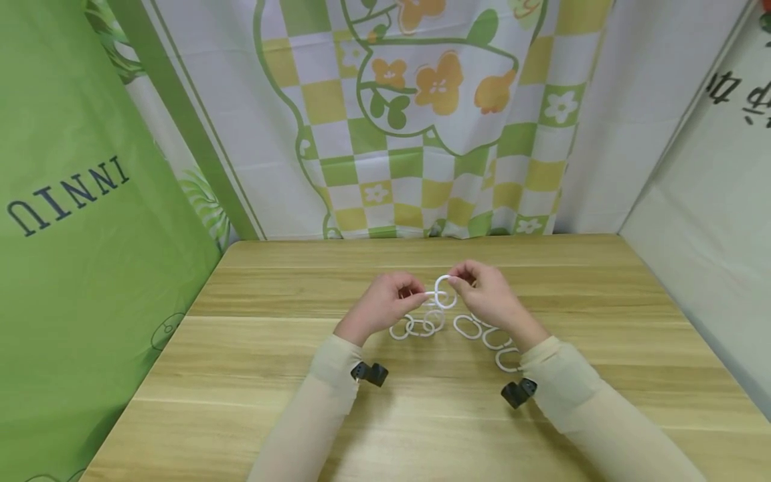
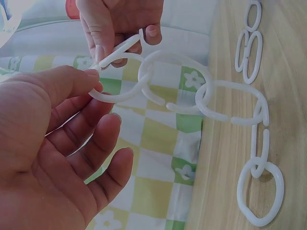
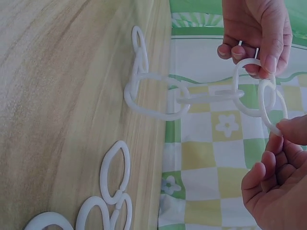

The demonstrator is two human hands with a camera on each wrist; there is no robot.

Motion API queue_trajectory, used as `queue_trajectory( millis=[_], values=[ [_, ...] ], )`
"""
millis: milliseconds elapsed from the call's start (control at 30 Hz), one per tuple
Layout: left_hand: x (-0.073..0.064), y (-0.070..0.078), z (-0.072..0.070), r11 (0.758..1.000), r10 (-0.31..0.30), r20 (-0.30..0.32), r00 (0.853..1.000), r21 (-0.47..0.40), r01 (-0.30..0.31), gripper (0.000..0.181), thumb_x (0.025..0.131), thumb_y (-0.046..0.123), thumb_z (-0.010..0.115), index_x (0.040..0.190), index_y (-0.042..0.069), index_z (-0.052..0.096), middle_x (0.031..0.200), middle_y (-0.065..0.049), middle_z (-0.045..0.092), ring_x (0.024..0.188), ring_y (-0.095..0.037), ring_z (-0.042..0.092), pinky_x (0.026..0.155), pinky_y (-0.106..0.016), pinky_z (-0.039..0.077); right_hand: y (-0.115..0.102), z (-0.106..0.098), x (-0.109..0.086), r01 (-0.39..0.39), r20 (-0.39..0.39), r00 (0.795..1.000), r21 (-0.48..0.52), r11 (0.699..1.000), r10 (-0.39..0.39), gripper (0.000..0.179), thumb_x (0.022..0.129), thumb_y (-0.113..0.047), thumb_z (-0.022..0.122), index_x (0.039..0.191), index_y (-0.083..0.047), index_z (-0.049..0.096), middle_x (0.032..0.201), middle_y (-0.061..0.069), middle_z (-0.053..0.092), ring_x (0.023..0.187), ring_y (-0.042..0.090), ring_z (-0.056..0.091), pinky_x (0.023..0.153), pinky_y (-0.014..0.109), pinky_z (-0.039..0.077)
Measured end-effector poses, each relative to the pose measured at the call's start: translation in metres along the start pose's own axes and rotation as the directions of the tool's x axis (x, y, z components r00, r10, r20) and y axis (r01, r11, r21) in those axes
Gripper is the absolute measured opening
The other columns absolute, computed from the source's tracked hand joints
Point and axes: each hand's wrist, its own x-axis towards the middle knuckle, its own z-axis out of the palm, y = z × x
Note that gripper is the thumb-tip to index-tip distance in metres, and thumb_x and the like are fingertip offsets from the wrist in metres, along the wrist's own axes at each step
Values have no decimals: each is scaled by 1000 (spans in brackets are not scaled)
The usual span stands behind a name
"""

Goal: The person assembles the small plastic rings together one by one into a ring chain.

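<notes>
Over the table, my left hand (image 1: 388, 304) pinches the end link of a white plastic chain (image 2: 279, 189) between thumb and index finger, its other fingers loosely bent. From there the chain hangs down, and its lower links rest on the wood. My right hand (image 1: 490, 294) holds one more white link (image 3: 262, 103) by its edge with thumb and fingertips. That oval link passes through the chain's end link in the right wrist view. Small gaps show in several chain links. Below my right hand lie several loose white links (image 3: 103, 172), partly hidden by the forearm in the head view.
The wooden table (image 1: 253, 375) spreads under both arms. A checked, flowered curtain (image 1: 373, 161) hangs along its far edge. A green cloth (image 1: 90, 268) stands at the left and a white one (image 1: 711, 201) at the right. Black cameras (image 1: 376, 375) sit on both wrists.
</notes>
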Motion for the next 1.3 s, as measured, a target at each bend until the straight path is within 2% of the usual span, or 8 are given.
queue_trajectory(
  millis=[233, 367, 500, 600, 833, 1033, 1200, 1300],
  values=[
    [-1, 2, 2, 1000, -1, 37, 999, -30, 2, 9, 93, 22, 69, 93, 14, 72, 81, 6, 64, 74, -18, 61, 64, -26, 49, 2, 2, -1, -29, 18, 999, 12, 1000, 29, 15, 97, -14, 60, 101, -1, 66, 82, 6, 60, 75, 24, 54, 66, 36, 45],
    [-2, 2, 2, 998, -34, 58, 998, -44, 37, 12, 93, 29, 70, 93, 16, 72, 83, 7, 66, 77, -22, 62, 66, -27, 49, 3, 3, -2, -50, -10, 999, 33, 998, 51, 15, 98, -15, 59, 102, -2, 65, 85, 7, 60, 76, 23, 54, 68, 36, 44],
    [-2, 2, 2, 995, -90, 41, 995, -42, 91, 18, 93, 36, 68, 95, 19, 71, 85, 7, 66, 80, -23, 61, 66, -29, 49, 3, 4, -3, -60, -59, 996, 85, 995, 65, 16, 99, -16, 60, 104, -2, 64, 89, 9, 61, 80, 22, 54, 71, 35, 45],
    [-2, 2, 3, 993, -108, 17, 994, -48, 109, 20, 94, 37, 67, 96, 18, 71, 85, 6, 66, 80, -23, 61, 66, -30, 49, 1, 5, -4, -58, -87, 994, 120, 991, 68, 17, 98, -17, 61, 104, -1, 65, 91, 10, 62, 82, 22, 55, 72, 34, 46],
    [1, 1, 4, 994, -72, -32, 997, -79, 70, 14, 95, 26, 68, 95, 12, 71, 84, 4, 66, 74, -13, 59, 66, -28, 50, -3, 7, -7, -43, -97, 993, 183, 982, 62, 16, 97, -17, 63, 102, -2, 64, 90, 10, 63, 82, 23, 55, 71, 32, 46],
    [1, 0, 3, 995, -52, -71, 996, -89, 45, 12, 95, 22, 66, 95, 12, 71, 82, 5, 66, 72, -12, 59, 65, -27, 49, -1, 6, -11, -39, -72, 996, 195, 980, 54, 16, 96, -17, 64, 100, -2, 65, 89, 13, 64, 79, 22, 55, 65, 29, 45],
    [0, -1, 1, 993, -44, -84, 996, -114, 34, 12, 95, 21, 66, 94, 10, 70, 82, 3, 66, 72, -13, 58, 64, -27, 49, 9, 0, -20, -65, -37, 997, 175, 982, 73, 19, 97, -19, 63, 104, -1, 65, 93, 14, 65, 82, 21, 55, 68, 30, 45],
    [-1, -1, 0, 992, -48, -93, 994, -121, 37, 11, 95, 20, 66, 94, 9, 70, 82, 3, 65, 72, -13, 57, 65, -27, 48, 20, -9, -30, -113, -1, 993, 176, 978, 115, 22, 99, -20, 61, 107, 0, 63, 97, 15, 64, 87, 23, 55, 71, 30, 46]
  ],
)
